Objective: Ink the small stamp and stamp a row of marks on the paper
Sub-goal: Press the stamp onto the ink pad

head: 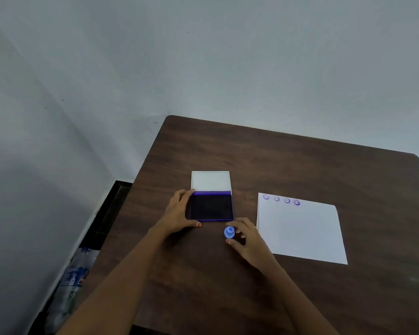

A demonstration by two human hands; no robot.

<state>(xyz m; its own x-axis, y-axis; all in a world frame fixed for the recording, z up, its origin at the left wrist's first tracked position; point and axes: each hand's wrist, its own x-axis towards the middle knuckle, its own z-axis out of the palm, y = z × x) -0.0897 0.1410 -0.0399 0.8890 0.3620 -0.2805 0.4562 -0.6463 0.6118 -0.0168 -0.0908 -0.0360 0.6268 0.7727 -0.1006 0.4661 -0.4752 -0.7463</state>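
Observation:
The open ink pad (212, 207) lies in the middle of the brown table (300, 165), with its dark purple pad facing up and its white lid (210, 181) folded back. My left hand (179, 212) grips the pad's left edge, thumb at the front corner and fingers at the hinge. The small blue stamp (229, 232) stands on the table just in front of the pad's right corner. My right hand (248, 239) has its thumb and forefinger on either side of the stamp. To the right, the white paper (302, 233) carries a row of several purple smiley marks (281, 199) along its far edge.
The table stands against a grey wall at the back. Plastic bottles (70, 284) lie on the floor past the table's left edge. Bare wood shows beyond the pad and the paper.

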